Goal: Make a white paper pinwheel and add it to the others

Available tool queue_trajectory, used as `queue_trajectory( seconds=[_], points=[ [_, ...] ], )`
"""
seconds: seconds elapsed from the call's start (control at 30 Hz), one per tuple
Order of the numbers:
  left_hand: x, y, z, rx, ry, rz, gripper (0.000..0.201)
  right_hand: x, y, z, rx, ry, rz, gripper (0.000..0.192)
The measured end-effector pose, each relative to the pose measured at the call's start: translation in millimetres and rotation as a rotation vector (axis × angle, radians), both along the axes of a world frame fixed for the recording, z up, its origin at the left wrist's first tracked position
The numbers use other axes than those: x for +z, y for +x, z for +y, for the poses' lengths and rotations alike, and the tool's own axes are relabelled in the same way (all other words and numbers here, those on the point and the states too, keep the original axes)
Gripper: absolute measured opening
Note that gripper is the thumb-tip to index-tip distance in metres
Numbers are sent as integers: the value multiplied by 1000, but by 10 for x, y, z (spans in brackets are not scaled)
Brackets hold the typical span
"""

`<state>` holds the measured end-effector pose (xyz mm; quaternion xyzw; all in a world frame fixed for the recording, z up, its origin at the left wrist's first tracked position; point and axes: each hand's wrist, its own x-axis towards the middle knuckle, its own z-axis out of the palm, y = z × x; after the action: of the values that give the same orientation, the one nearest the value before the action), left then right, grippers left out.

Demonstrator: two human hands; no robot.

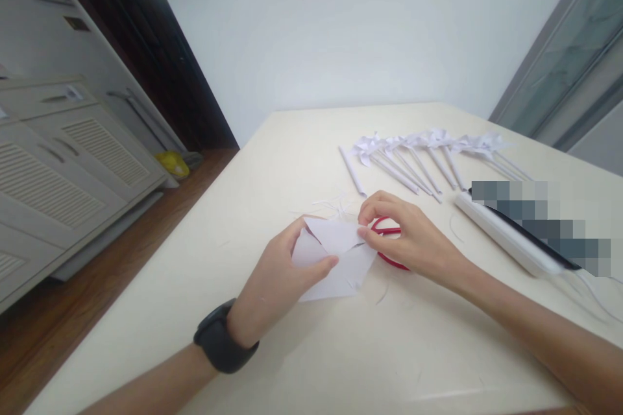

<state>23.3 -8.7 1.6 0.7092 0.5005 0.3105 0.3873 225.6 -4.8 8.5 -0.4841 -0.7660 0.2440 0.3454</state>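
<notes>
A white sheet of paper (pixel 335 275) with slits cut in from its corners is held between both hands over the table. My left hand (pixel 287 259), with a black watch on the wrist, grips its left side, the thumb lying on top. On the right, my right hand (pixel 402 230) pinches the paper's upper right edge between thumb and forefinger. Red-handled scissors (pixel 393 264) lie on the table behind my right hand; their blades are hidden. Thin paper strips (pixel 335 205) are scattered just beyond the sheet.
Several white paper pinwheels (pixel 433 141) on rolled-paper sticks lie in a row at the back right. A single rolled paper stick (pixel 352 172) rests left of them. Beyond my right forearm is a long white device (pixel 506 233) with a cable, partly pixelated. The cream table (pixel 160 285) meets a white wall.
</notes>
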Motion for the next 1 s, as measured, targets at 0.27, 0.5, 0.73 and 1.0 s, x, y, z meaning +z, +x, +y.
queue_trajectory(
  seconds=[0.27, 0.5, 0.73, 1.0],
  points=[
    [5, -19, 33, 58, -69, -90, 39, 27, 94, 75, -29, 97, -19, 11],
    [-49, -18, 69, -10, -231, -183, 36, 20, 36, -18, -92, 396, -100, 7],
    [-82, -18, 65, 16, -281, -156, 32, -41, -39, -100, -148, 921, -335, 9],
    [-81, -1, 61, -57, -311, -239, 29, -61, -49, -93, -171, 1099, -455, 17]
  ],
)
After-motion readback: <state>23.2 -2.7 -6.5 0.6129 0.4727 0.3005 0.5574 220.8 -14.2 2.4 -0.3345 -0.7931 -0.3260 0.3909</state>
